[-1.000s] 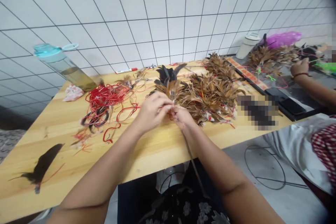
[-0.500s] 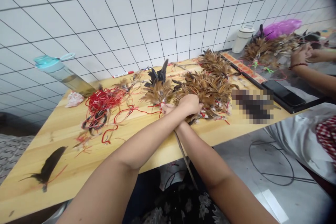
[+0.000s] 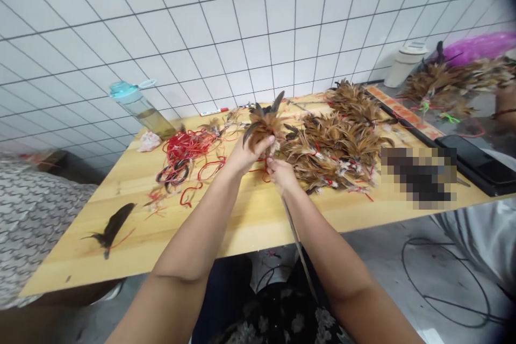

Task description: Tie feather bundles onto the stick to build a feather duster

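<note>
A feather duster in the making, a bunch of brown and black feathers [image 3: 266, 118] at the top of a thin stick [image 3: 296, 239], stands in front of me. My left hand [image 3: 250, 155] is closed around the base of the bunch, thumb on top. Just below and to the right, my right hand [image 3: 283, 174] pinches at the bound end, its fingertips by a red string [image 3: 265, 174]. The stick comes out under the right hand and slants down over the table edge towards my lap. What lies inside the right fingers is partly hidden.
Bundles of brown feathers [image 3: 334, 145] lie right of my hands. Left are tangled red string [image 3: 187, 145], a tilted water bottle [image 3: 149, 113] and a dark feather [image 3: 116, 226]. A marker [image 3: 213, 112] lies by the wall, a phone [image 3: 478, 158] at right. Another person's hand [image 3: 506, 102] shows at the right edge.
My arms were crossed and are now uncrossed. The left hand has moved left onto the feather bunch, which is now lifted and turned; the right hand has shifted right. The view has swung left.
</note>
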Demonstrator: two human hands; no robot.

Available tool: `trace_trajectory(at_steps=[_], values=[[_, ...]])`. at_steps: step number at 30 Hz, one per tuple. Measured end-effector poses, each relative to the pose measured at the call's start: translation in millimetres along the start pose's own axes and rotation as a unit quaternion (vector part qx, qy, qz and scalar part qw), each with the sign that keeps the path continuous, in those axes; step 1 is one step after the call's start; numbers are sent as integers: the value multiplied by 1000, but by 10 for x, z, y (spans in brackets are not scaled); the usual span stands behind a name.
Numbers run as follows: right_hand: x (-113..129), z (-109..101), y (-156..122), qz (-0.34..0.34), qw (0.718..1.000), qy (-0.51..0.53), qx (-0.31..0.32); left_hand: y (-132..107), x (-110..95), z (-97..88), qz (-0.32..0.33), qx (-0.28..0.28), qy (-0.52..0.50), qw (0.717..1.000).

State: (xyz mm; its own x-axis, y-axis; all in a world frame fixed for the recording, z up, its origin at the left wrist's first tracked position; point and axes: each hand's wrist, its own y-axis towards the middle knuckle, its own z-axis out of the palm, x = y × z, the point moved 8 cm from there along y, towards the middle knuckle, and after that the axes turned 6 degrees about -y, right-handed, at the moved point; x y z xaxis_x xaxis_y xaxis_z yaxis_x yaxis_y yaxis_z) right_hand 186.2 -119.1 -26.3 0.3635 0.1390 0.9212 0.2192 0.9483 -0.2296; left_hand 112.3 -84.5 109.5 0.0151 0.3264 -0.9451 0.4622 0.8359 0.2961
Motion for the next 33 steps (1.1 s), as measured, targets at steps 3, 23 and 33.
trace_trajectory(at_steps=[3, 23, 33], values=[[13, -19, -20, 27, 999, 25, 2, -116, 182, -229, -51, -32, -81, 995], [44, 22, -47, 17, 1000, -8, -21, -382, 769, -131, -142, -36, -175, 974], [94, 17, -79, -24, 998, -44, -29, -414, 771, -130, -136, -86, -197, 967]])
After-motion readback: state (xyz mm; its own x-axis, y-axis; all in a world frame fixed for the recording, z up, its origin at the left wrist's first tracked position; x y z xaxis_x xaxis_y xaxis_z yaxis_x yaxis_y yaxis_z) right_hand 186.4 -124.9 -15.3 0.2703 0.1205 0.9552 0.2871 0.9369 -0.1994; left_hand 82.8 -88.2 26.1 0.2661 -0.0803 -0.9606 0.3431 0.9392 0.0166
